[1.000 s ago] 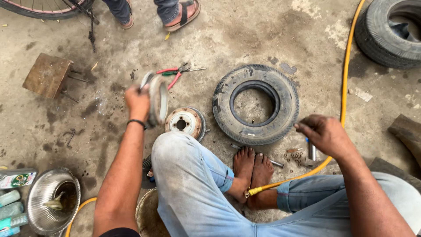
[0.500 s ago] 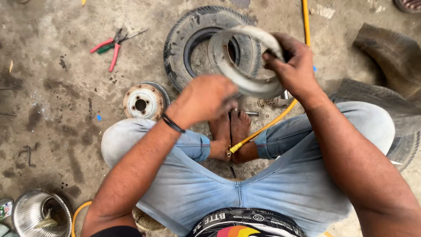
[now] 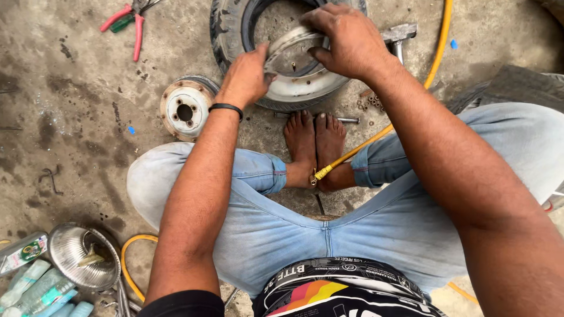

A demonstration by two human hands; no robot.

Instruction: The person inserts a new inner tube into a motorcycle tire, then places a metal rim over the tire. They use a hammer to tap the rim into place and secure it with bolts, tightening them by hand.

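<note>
Head view looks down on a person squatting on a stained concrete floor [image 3: 76, 147], both hands closed on a metal wheel rim [image 3: 305, 82]. The left hand [image 3: 247, 76] grips the rim's left edge, fingers curled around it; the right hand [image 3: 346, 38] clasps the top edge, fingers folded over the lip. The rim now lies low against the tyre [image 3: 235, 29], partly inside its opening, just beyond the bare feet [image 3: 314, 141]. Half a second ago the rim was held up in the air in front of the tyre, with the left hand laid over its front; now it has come down and the left hand has slid to its side. The view has also moved closer.

A second, round hub plate [image 3: 185, 108] lies on the floor left of the left wrist, unmoved. Red-handled pliers [image 3: 126, 23] lie toward the top left edge of the floor. A yellow hose [image 3: 388, 126] runs from the feet to the upper right, past a hammer [image 3: 399, 35] and scattered nuts [image 3: 370, 103]. A shiny bowl [image 3: 79, 255] sits at bottom left.
</note>
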